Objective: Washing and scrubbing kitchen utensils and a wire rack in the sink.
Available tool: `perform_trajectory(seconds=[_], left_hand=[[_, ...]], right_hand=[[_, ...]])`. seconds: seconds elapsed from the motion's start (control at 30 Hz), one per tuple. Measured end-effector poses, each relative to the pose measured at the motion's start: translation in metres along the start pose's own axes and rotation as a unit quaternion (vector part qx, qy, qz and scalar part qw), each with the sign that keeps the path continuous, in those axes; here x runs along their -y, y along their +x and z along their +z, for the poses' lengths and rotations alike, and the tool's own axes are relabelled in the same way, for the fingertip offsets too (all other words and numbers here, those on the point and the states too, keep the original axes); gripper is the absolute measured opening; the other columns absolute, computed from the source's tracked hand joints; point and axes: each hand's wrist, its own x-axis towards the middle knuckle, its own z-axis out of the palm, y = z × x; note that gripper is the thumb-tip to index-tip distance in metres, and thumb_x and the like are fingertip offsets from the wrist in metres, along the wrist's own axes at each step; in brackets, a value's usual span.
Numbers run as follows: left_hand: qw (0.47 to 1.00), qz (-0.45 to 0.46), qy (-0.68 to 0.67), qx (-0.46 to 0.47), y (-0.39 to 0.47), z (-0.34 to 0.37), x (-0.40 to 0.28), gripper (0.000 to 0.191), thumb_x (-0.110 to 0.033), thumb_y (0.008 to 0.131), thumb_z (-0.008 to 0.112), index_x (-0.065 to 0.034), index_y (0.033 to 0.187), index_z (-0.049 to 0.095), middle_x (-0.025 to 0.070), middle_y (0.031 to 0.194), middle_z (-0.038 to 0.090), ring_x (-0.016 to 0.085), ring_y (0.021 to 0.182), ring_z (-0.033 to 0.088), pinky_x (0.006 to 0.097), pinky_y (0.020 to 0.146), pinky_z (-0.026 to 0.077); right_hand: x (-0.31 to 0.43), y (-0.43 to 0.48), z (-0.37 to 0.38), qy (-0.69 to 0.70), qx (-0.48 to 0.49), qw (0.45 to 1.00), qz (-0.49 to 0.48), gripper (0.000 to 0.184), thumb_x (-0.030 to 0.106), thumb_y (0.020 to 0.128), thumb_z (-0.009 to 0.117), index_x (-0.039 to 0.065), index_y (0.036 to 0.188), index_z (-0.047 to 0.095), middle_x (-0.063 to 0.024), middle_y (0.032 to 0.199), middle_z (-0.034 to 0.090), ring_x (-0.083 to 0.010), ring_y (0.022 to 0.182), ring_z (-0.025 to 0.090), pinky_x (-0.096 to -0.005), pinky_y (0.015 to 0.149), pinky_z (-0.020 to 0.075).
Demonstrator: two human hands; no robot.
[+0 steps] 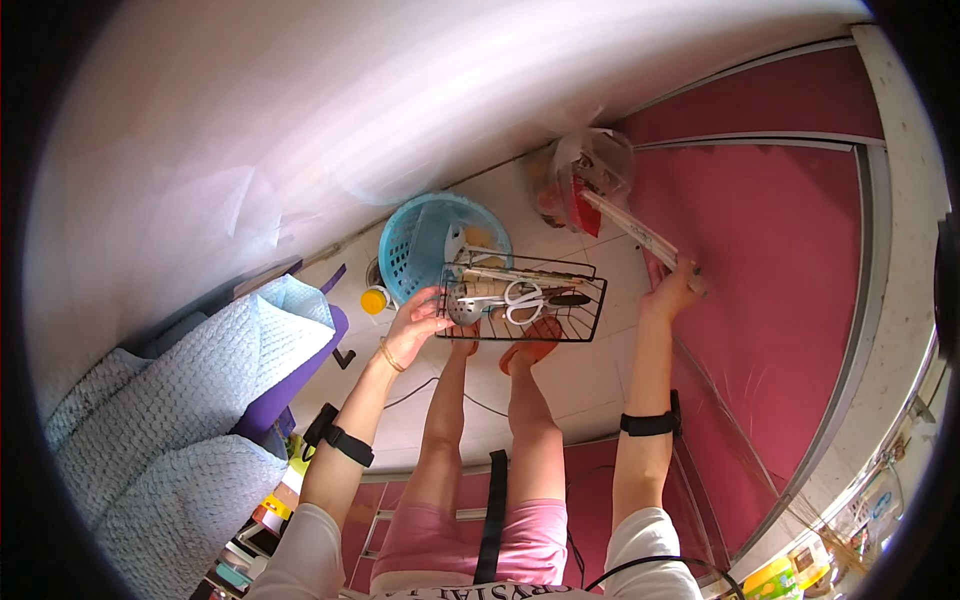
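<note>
My left hand (417,327) grips the left end of a black wire basket (592,315). In the basket lie white-handled scissors (523,303), a perforated metal ladle (463,309), a dark oval utensil head (568,299) and several wooden sticks or handles. My right hand (673,289), to the right of the basket, is closed around a bundle of long pale sticks (634,229), perhaps chopsticks. The bundle slants up and left, its far end at a red packet (584,210) by a clear plastic bag (600,161).
A blue plastic basket (405,247) stands on the tiled floor behind the wire basket, beside a yellow-capped container (373,301). Light blue textured fabric (180,390) covers something purple at left. Pink cabinet panels (757,285) stand at right. A dark cable crosses the floor near my feet.
</note>
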Motion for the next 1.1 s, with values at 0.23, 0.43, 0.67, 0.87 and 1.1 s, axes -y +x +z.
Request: perform_trajectory(seconds=[0.23,0.43,0.67,0.87,1.1], left_hand=[[1.0,0.019,0.003,0.001,0.002,0.005,0.0,0.052,0.004,0.071,0.059,-0.0027,0.119,0.041,0.0095,0.109,0.053,0.018,0.1,0.053,0.0309,0.087,0.043],[0.999,0.041,-0.012,-0.019,-0.002,-0.002,0.009,0.053,0.006,0.069,0.059,-0.0046,0.118,0.042,0.01,0.118,0.048,0.02,0.108,0.048,0.0348,0.091,0.04],[0.998,0.039,-0.037,-0.034,-0.006,-0.002,0.014,0.056,0.003,0.068,0.06,-0.0045,0.12,0.04,0.0108,0.115,0.05,0.021,0.108,0.048,0.0372,0.095,0.039],[0.999,0.021,-0.02,-0.029,-0.007,-0.015,0.012,0.056,0.002,0.068,0.06,-0.0049,0.121,0.04,0.012,0.112,0.051,0.021,0.107,0.049,0.0381,0.093,0.04],[0.999,0.034,-0.024,-0.022,0.005,0.002,0.019,0.056,0.003,0.068,0.06,-0.0035,0.12,0.04,0.012,0.11,0.052,0.021,0.104,0.05,0.0367,0.091,0.041]], right_hand=[[-0.074,0.048,0.021,0.034,-0.039,0.993,0.109,0.019,0.009,0.081,0.055,0.002,0.098,0.049,-0.009,0.089,0.053,-0.0194,0.072,0.055,-0.0281,0.062,0.0527],[-0.11,0.042,0.093,-0.101,0.079,0.992,0.01,0.029,0.007,0.081,0.055,-0.004,0.106,0.047,-0.0131,0.091,0.057,-0.0211,0.072,0.059,-0.0298,0.052,0.0535],[-0.098,0.067,0.079,-0.057,0.069,0.994,0.056,0.03,0.007,0.083,0.054,-0.007,0.108,0.048,-0.0191,0.093,0.059,-0.0187,0.063,0.059,-0.0273,0.046,0.0486],[-0.118,0.051,0.069,-0.06,0.124,0.99,0.006,0.023,0.005,0.081,0.053,-0.006,0.101,0.049,-0.0137,0.089,0.058,-0.0219,0.055,0.059,-0.0271,0.043,0.0505],[-0.156,0.071,0.128,-0.323,0.244,0.888,-0.217,0.048,0.021,0.073,0.067,-0.005,0.11,0.05,-0.0196,0.099,0.056,-0.0283,0.076,0.057,-0.0347,0.066,0.0471]])
